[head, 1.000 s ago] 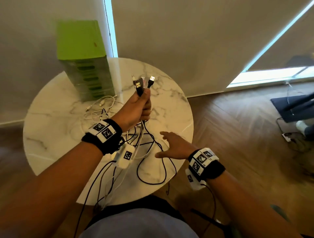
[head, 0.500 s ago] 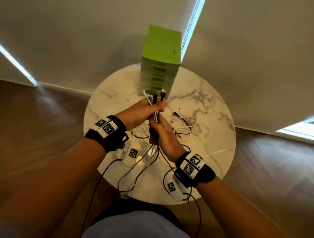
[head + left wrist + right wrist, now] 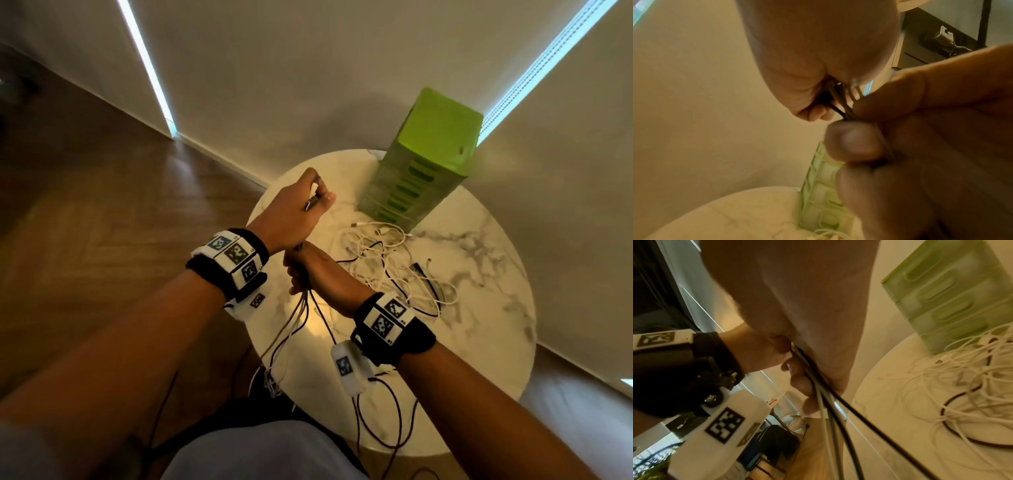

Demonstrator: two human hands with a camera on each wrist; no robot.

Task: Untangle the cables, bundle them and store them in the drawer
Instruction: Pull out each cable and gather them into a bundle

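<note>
My left hand [image 3: 308, 205] is raised over the round marble table [image 3: 479, 342] and grips the plug ends of a cable bundle [image 3: 298, 318]; one connector [image 3: 310, 204] pokes out by the thumb. Just below it my right hand [image 3: 301, 270] is curled round the same black and grey cables [image 3: 828, 410], which hang past the table's near edge. In the left wrist view the cables [image 3: 840, 104] run from my left palm into my right hand's fingers [image 3: 855, 141]. A tangle of white and black cables [image 3: 387, 260] lies on the table. The green drawer unit [image 3: 421, 171] stands at the back with its drawers closed.
The tangle [image 3: 972, 386] spreads from the foot of the drawer unit [image 3: 951, 288] toward the table's right side. Wood floor and a pale wall surround the table. Wrist-device wires [image 3: 387, 421] dangle at the near edge.
My right hand was open over the table, then closed round the bundle under my left hand. The left hand has lifted the plug ends. The head view has swung left.
</note>
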